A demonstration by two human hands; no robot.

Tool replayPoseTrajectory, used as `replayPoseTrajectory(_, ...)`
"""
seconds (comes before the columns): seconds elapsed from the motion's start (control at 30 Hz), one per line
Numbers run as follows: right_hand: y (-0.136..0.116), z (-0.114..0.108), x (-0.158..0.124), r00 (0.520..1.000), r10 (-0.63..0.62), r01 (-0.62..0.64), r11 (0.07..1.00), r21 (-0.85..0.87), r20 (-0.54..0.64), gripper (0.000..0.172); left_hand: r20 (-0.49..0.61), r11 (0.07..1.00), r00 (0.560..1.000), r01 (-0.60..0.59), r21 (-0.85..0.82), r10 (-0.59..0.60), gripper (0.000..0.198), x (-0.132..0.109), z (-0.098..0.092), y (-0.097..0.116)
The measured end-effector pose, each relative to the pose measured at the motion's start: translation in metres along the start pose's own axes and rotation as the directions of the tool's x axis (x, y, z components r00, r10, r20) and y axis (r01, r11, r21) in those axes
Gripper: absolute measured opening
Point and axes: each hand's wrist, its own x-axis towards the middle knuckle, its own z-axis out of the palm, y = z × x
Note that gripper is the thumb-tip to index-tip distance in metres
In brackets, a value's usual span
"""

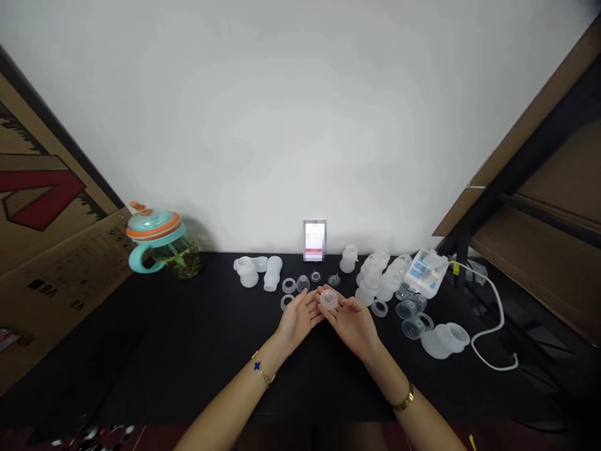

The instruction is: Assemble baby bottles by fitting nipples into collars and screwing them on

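Observation:
My right hand [351, 321] pinches a small translucent round cap [329, 299] above the black table [188, 351]. My left hand [298, 316] sits just left of the cap, fingers loosely curved and apart, fingertips near it, holding nothing that I can see. Clear rings and small domes [295, 285] lie on the table right behind both hands. Each wrist wears a gold bracelet.
Translucent bottles [272, 273] lie at back left; more bottles and caps [382, 279] cluster at back right. A white device [425, 272] with a cable [493, 326], a frosted jar [444, 340], a teal-and-orange jug [159, 244], cardboard on the left, a wooden frame on the right.

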Motion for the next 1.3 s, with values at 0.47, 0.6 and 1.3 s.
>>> replayPoseTrajectory(0.47, 0.0063, 0.0060, -0.0026, 0.999, -0.028, 0.026, 0.994, -0.103, -0.017, 0.044, 0.052, 0.997, 0.997, -0.052, 0.054, 0.050, 0.023, -0.0027, 0.0022, -0.0052)
replayPoseTrajectory(0.6, 0.0059, 0.0072, -0.0039, 0.999, -0.032, 0.029, 0.993, -0.116, -0.026, 0.044, 0.045, 0.998, 0.998, -0.052, 0.047, 0.050, 0.022, -0.0028, 0.0026, -0.0052)
replayPoseTrajectory(1.3, 0.0062, 0.0064, -0.0028, 0.997, -0.041, 0.031, 0.988, -0.153, -0.061, 0.044, -0.002, 0.997, 0.999, -0.054, 0.058, 0.054, 0.021, -0.0027, 0.0033, -0.0034)
